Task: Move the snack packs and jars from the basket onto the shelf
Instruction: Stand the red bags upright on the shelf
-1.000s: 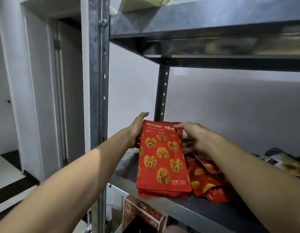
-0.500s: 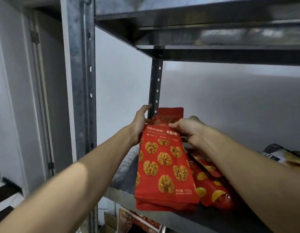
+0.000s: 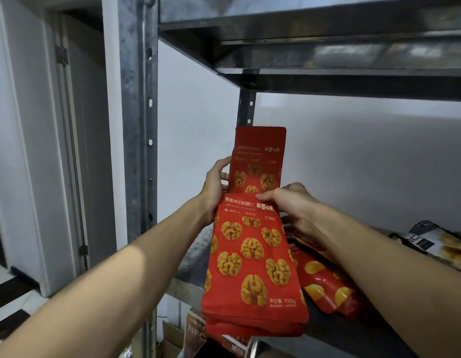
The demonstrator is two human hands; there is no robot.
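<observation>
Several red walnut snack packs (image 3: 252,259) stand stacked at the left end of the metal shelf (image 3: 353,339), their bottoms over its front edge. One rear walnut pack (image 3: 259,156) rises above the rest. My left hand (image 3: 215,187) grips that rear pack's left edge, thumb up along it. At the top right of the front pack, my right hand (image 3: 288,205) pinches the edge. The basket and the jars are out of view.
Red packs with yellow chip pictures (image 3: 325,282) lie on the shelf right of the stack. A black-and-white pack (image 3: 430,241) lies at far right. The front upright post (image 3: 139,125) stands left, a shelf board (image 3: 327,27) overhead. Cartons (image 3: 196,334) sit below.
The rear walnut pack has risen well above the front packs, lifted at my left hand. The view has dropped and shifted right a little.
</observation>
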